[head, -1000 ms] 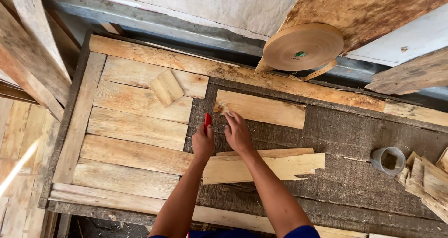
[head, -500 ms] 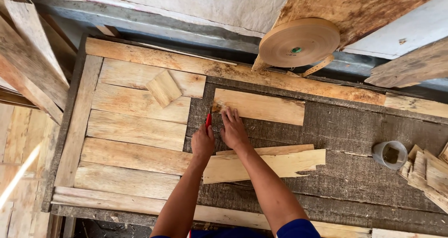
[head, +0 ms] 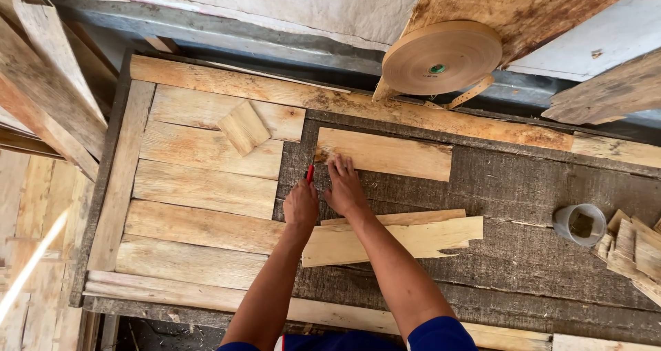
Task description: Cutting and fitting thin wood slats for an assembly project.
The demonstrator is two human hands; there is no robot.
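We look down on a workbench (head: 523,254) whose left part is covered with pale wooden slats (head: 206,186) laid side by side, while its right part is dark and rough. Our left hand (head: 301,206) is closed in a fist around a red-handled tool (head: 310,173), too small to identify but probably a knife or a marker, with its tip at the left end of a short pale board (head: 389,155). Our right hand (head: 344,186) lies flat, fingers spread, with the fingertips pressing on that board's lower left corner. The board lies across the dark part of the bench, just right of the slats; two longer, rougher strips (head: 406,237) lie under our forearms, nearer to us. We judge the step in hand to be marking or trimming the board's end while it is pinned down. A further stroke would call for firm downward pressure from the flat hand and for fingertips kept clear of the tool's path. A large roll of brown tape (head: 441,58) leans at the back, and a small grey cup (head: 580,224) stands beside stacked offcuts (head: 633,251) at the right.
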